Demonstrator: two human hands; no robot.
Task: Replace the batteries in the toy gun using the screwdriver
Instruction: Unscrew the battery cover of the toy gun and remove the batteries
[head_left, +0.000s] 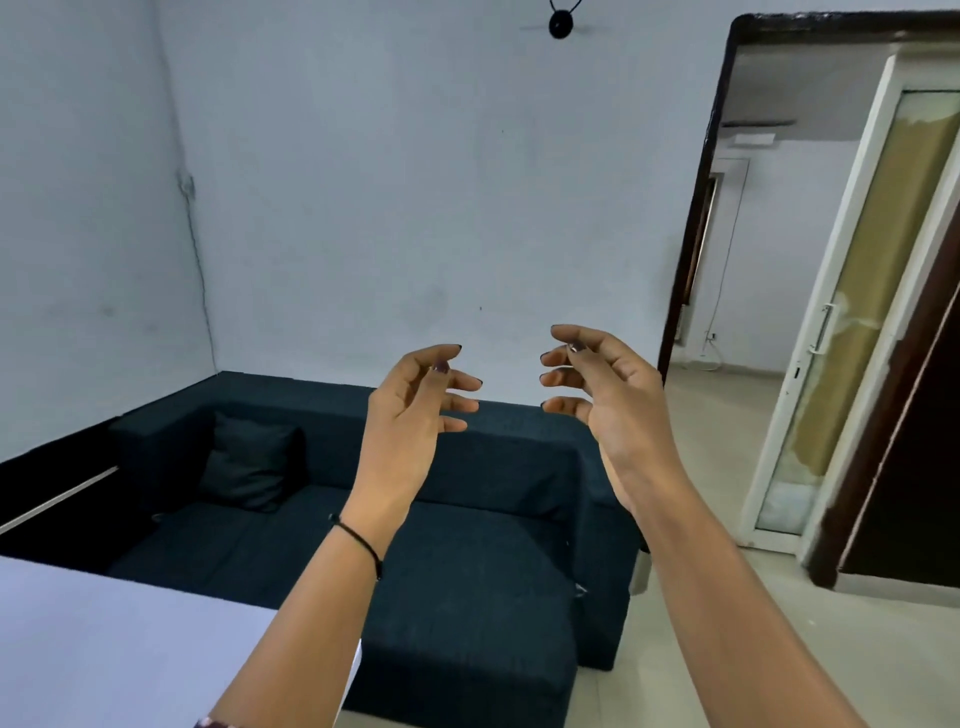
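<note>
Holding nothing in left hand (410, 415) or right hand (608, 405), both raised mid-frame, fingers loosely curled, palms facing; no sight of toy gun or screwdriver, so cannot tell bearing, axis or nearer hand, perhaps below on table (104, 649) at lower left.

A corner of a white table (104, 649) fills the lower left of the frame in front of me; only that part of its top shows. Beyond it, across the lower middle, a dark blue sofa (467, 571) stands on the pale tiled floor (727, 649). One dark cushion (249, 462) sits on the seat at the sofa's left end, leaning against the backrest. The floor carries on along the lower right of the frame
</note>
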